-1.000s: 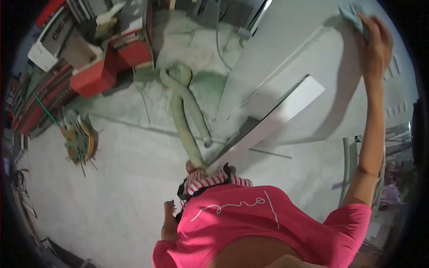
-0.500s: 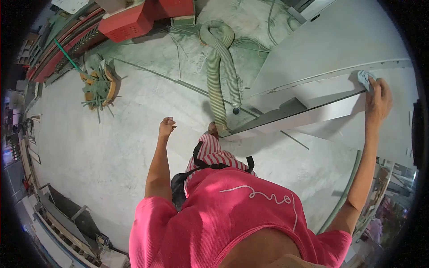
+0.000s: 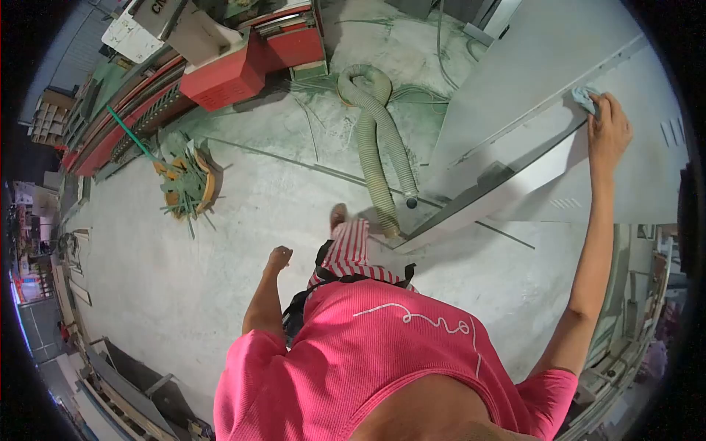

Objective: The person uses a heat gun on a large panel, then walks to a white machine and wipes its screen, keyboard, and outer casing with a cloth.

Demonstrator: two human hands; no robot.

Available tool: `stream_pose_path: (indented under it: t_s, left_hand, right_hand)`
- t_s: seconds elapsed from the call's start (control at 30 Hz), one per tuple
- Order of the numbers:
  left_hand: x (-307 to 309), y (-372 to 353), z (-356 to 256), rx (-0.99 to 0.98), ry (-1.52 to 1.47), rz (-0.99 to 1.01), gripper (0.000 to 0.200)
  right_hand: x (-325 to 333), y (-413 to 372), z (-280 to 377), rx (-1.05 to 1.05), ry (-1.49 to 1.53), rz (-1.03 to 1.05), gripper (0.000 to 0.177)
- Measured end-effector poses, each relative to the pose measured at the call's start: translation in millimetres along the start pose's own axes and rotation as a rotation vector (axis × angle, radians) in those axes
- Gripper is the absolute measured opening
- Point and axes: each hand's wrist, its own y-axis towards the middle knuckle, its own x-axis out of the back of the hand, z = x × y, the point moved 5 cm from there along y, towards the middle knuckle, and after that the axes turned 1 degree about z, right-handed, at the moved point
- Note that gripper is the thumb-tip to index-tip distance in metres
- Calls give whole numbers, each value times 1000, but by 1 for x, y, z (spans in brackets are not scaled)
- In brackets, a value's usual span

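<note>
My right hand (image 3: 610, 134) reaches out with its fingers wrapped round a crumpled light-blue cloth (image 3: 586, 99). The cloth is against the upper end of a long pale panel edge (image 3: 500, 187) on a big grey machine cabinet (image 3: 515, 95). My left hand (image 3: 279, 257) hangs at my side over the floor, fingers curled in, with nothing visible in it.
A ribbed hose (image 3: 376, 151) lies looped on the dusty floor beside the cabinet. Thin strips lie across the floor near it. Further left stand a yellow container (image 3: 189, 184) full of green offcuts and a red machine (image 3: 224, 77). Racks (image 3: 140, 389) line the lower left.
My view has shifted, so the floor objects sit lower and further right. One foot has come forward. My right hand still has the cloth at the panel's end; my left hand has swung lower.
</note>
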Motion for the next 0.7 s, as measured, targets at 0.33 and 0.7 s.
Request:
stream_pose_path:
  t_s: [0.33,0.7]
  left_hand:
    - [73,229,-22,-705,461,-32,34]
    - [238,387,-119,-1098,1363,91,27]
  right_hand:
    - [5,26,15,-287,-15,-96,35]
    - [-1,62,93,-694,-143,-42,43]
